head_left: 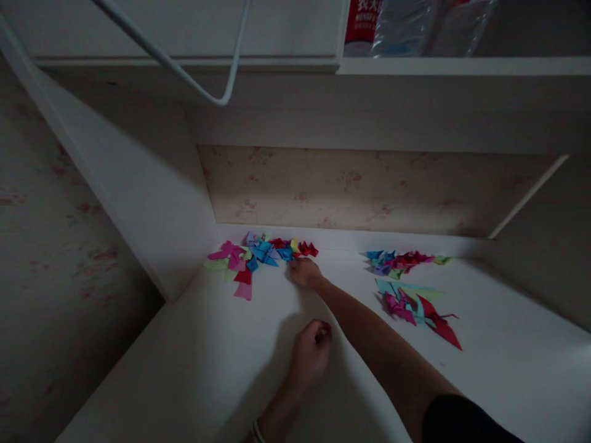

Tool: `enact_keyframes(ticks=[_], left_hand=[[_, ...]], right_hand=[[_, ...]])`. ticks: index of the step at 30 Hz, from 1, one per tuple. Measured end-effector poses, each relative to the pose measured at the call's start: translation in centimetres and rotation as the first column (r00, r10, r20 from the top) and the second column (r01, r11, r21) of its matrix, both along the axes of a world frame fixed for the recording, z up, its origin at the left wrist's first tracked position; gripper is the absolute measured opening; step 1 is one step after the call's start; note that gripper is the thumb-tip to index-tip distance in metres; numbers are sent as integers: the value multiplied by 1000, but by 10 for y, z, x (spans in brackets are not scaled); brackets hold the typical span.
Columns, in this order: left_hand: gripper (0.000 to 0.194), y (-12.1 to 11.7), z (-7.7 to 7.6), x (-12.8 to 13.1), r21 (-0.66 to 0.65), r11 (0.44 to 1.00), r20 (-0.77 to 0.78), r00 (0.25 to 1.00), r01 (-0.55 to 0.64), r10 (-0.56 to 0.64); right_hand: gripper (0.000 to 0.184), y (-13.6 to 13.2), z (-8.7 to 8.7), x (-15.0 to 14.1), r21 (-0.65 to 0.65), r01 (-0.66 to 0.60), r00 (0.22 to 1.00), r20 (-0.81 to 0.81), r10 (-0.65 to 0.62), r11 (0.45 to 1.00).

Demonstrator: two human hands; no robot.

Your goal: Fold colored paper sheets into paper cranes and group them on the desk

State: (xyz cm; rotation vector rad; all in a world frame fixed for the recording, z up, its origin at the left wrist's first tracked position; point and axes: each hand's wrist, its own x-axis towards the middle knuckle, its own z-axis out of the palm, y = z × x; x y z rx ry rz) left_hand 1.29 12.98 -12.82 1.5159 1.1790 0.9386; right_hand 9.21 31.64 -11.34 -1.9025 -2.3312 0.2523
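My right hand (305,272) reaches to the right end of a row of small folded-paper pieces (262,252) in blue, red, pink, green and yellow. Its fingers are curled down by a blue piece (286,253) and a red zigzag piece (308,248); what lies under the fingertips is hidden. Lower down, my left hand (310,351) hovers over the white desktop (258,357) with its fingers curled closed. A dark reddish spot shows inside the curl, too dim to name. A striped band (257,431) circles the left wrist.
At the right lie a second row of folded paper (406,261) and a cluster with a red paper crane (438,323). Overhead runs a shelf (462,66) with bottles in clear wrap (406,27). A white bent cable or rod (184,77) hangs at upper left. A side panel (138,178) bounds the left.
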Motion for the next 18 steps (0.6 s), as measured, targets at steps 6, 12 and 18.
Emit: enact_keyframes(ticks=[6,12,18], left_hand=[[20,1,2,-1,-12,999,-9,999,37,-38],[18,1,4,-1,-16,999,57,998,34,-33],[19,2,6,-2,-22,1000,70,997,-15,17]], right_hand=[[30,3,-4,-3,16,75,985,-156,-72,997],[33,-32,-4,12,51,114,918,-388,-86,992],[33,-117,-6,46,63,164,777,-623,-90,984]])
